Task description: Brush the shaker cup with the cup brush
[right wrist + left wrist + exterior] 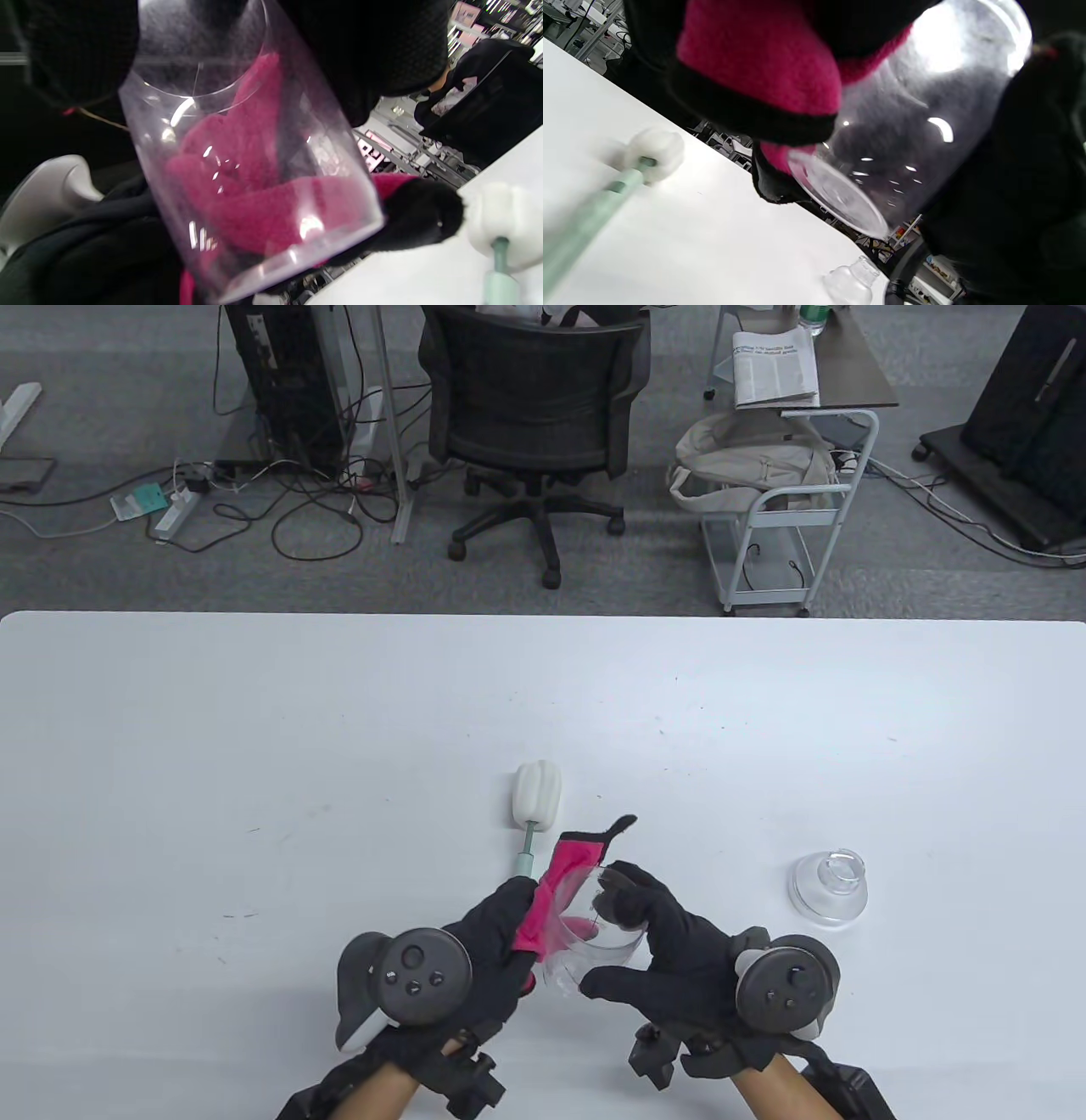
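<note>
My right hand (670, 950) wraps the clear plastic shaker cup (598, 937), fingers curled over its smooth round wall, holding it tilted above the white table (254, 746) close to my body. My left hand (488, 942) is closed on the pale green handle of the cup brush (534, 814); the thin stem runs away from me to a white, ribbed sponge head lying near the table's middle. A fuzzy pink cloth with black trim (564, 874) lies between my hands, pressed against the cup's side; through the transparent wall it shows as soft pink folds. Whether my left fingers also pinch the cloth, I cannot tell. Off to my right sits the clear domed lid (830, 886), standing on the table, apart from the cup. No readable lettering on any of these.
</note>
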Action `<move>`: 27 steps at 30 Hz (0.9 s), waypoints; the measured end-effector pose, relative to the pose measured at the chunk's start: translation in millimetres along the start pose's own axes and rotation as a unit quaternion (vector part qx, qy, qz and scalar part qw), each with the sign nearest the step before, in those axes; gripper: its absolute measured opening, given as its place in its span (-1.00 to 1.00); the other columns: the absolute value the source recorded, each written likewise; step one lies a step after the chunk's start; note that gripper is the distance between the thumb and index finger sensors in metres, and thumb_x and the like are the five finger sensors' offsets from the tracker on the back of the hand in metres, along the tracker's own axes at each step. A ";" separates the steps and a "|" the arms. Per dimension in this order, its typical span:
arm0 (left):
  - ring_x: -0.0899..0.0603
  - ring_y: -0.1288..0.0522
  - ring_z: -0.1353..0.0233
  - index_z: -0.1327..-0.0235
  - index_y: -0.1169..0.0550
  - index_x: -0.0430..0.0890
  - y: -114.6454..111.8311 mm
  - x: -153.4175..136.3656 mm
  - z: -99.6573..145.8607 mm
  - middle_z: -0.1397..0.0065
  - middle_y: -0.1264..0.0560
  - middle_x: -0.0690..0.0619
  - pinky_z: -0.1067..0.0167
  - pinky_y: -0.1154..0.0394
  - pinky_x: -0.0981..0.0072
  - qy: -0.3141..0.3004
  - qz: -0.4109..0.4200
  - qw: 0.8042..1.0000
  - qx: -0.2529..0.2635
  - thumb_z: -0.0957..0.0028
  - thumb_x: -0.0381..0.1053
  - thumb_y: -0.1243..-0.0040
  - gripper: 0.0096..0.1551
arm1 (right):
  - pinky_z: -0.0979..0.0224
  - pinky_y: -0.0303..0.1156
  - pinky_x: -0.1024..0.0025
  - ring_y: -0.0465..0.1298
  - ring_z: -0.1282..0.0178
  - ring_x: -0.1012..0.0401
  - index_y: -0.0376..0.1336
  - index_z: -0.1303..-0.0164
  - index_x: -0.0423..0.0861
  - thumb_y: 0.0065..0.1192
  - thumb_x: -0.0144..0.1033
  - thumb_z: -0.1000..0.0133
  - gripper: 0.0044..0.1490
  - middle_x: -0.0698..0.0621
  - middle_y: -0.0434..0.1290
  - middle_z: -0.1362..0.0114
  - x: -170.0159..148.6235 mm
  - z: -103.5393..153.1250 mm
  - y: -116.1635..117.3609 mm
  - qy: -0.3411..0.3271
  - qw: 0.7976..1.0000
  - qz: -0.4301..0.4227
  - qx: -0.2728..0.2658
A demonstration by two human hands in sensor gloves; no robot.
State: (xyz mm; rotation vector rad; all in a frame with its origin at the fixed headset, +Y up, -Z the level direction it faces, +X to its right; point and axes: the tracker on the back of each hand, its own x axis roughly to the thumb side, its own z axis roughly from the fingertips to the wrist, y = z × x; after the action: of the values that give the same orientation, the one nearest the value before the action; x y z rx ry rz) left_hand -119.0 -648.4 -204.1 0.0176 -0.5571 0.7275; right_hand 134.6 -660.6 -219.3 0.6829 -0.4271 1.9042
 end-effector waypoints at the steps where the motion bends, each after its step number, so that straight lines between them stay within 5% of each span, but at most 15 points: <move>1: -0.44 -0.34 -0.61 -0.61 0.01 -0.18 -3.1 -0.7 1.6 -0.71 -0.18 -0.25 -0.39 -0.40 -0.34 -0.034 0.025 0.999 -0.011 -0.22 -0.03 -0.07 -0.17 | -0.28 0.55 -0.03 0.58 -0.26 -0.18 0.09 -0.25 0.09 0.28 0.33 0.00 -0.21 -0.35 0.23 -0.51 -1.0 0.1 -4.1 0.009 1.000 -0.010 -0.006; 4: -0.52 -0.11 -0.62 -0.67 0.12 -0.07 -12.2 -1.8 6.2 -0.77 -0.01 -0.27 -0.42 -0.24 -0.47 -0.076 0.142 0.987 -0.012 -0.23 0.27 -0.05 -0.02 | -0.27 0.55 -0.04 0.57 -0.25 -0.20 0.10 -0.23 0.08 0.26 0.30 -0.02 -0.24 -0.38 0.21 -0.50 -3.6 0.1 -7.3 0.028 0.998 -0.043 -0.022; 8: -0.45 -0.15 -0.52 -0.67 0.11 -0.05 -4.3 7.3 13.9 -0.74 0.01 -0.25 -0.39 -0.30 -0.39 -0.125 0.062 0.990 -0.009 -0.24 0.28 0.00 -0.06 | -0.29 0.53 -0.07 0.55 -0.28 -0.24 0.09 -0.23 0.05 0.28 0.26 -0.04 -0.26 -0.41 0.18 -0.51 0.5 0.1 -4.6 0.018 0.999 0.006 -0.031; 11: -0.37 -0.21 -0.44 -0.64 0.16 -0.04 -9.1 18.5 17.2 -0.69 0.04 -0.26 -0.37 -0.35 -0.27 -0.128 -0.008 0.992 -0.014 -0.27 0.08 -0.02 -0.12 | -0.28 0.54 -0.07 0.55 -0.28 -0.24 0.10 -0.23 0.05 0.28 0.25 -0.05 -0.27 -0.41 0.17 -0.51 2.0 0.4 -1.8 0.025 0.999 0.010 -0.022; 14: -0.18 -0.54 -0.14 -0.61 -0.07 -0.05 -4.9 24.2 24.8 -0.45 -0.37 -0.17 -0.04 -0.61 -0.09 -0.126 -0.204 0.963 0.126 -0.27 0.11 -0.12 -0.22 | -0.27 0.55 -0.07 0.57 -0.26 -0.24 0.14 -0.21 0.05 0.29 0.25 -0.03 -0.29 -0.42 0.21 -0.50 -2.3 1.0 5.9 0.060 0.998 -0.030 0.020; 16: -0.11 -0.59 -0.05 -0.63 -0.12 0.03 -1.9 22.6 27.9 -0.35 -0.47 -0.06 0.06 -0.66 -0.01 -0.107 -0.260 0.945 0.166 -0.23 0.27 -0.13 -0.18 | -0.26 0.54 -0.09 0.57 -0.25 -0.26 0.17 -0.19 0.04 0.32 0.23 -0.02 -0.30 -0.42 0.22 -0.50 -2.8 -0.4 9.9 0.068 0.996 -0.051 0.036; 19: -0.37 -0.26 -0.49 -0.68 0.06 0.04 -2.1 15.2 26.0 -0.66 -0.05 -0.24 -0.39 -0.32 -0.35 -0.073 -0.238 0.959 0.135 -0.13 0.53 0.07 0.03 | -0.27 0.54 -0.09 0.57 -0.25 -0.26 0.17 -0.19 0.05 0.31 0.23 -0.03 -0.32 -0.41 0.22 -0.50 -1.7 -1.9 15.9 0.058 0.991 -0.066 0.100; 22: -0.46 0.28 -0.74 -0.46 0.54 0.05 -13.2 12.1 19.3 -0.70 0.53 -0.11 -0.54 0.01 -0.51 -0.132 -0.143 0.979 0.065 -0.21 0.45 0.23 0.11 | -0.25 0.56 -0.07 0.57 -0.25 -0.26 0.20 -0.16 0.07 0.25 0.20 -0.03 -0.38 -0.41 0.23 -0.50 3.6 1.6 21.3 0.051 0.993 -0.078 0.075; 24: -0.43 0.33 -0.76 -0.34 0.60 0.18 -25.0 14.8 15.9 -0.68 0.58 0.00 -0.58 0.06 -0.48 -0.189 -0.084 0.978 0.025 -0.20 0.38 0.09 0.14 | -0.25 0.57 -0.05 0.55 -0.29 -0.27 0.21 -0.12 0.07 0.27 0.17 -0.03 -0.41 -0.41 0.21 -0.51 7.4 4.2 23.7 0.055 0.994 -0.084 0.047; 27: -0.53 0.19 -0.71 -0.34 0.62 0.10 -34.0 18.4 17.5 -0.66 0.52 -0.20 -0.52 -0.09 -0.46 -0.139 -0.184 0.969 0.087 -0.21 0.39 0.05 0.21 | -0.24 0.61 0.02 0.52 -0.31 -0.28 0.20 -0.07 0.07 0.23 0.17 -0.07 -0.48 -0.44 0.14 -0.51 9.2 9.0 24.2 0.055 0.996 -0.070 -0.006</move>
State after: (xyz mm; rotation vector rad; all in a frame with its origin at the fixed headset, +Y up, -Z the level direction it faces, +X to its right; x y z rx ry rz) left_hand -94.6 -666.1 -174.3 0.3819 -0.7314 0.4096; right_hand 112.1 -669.2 -206.3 0.5816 -0.3123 1.7949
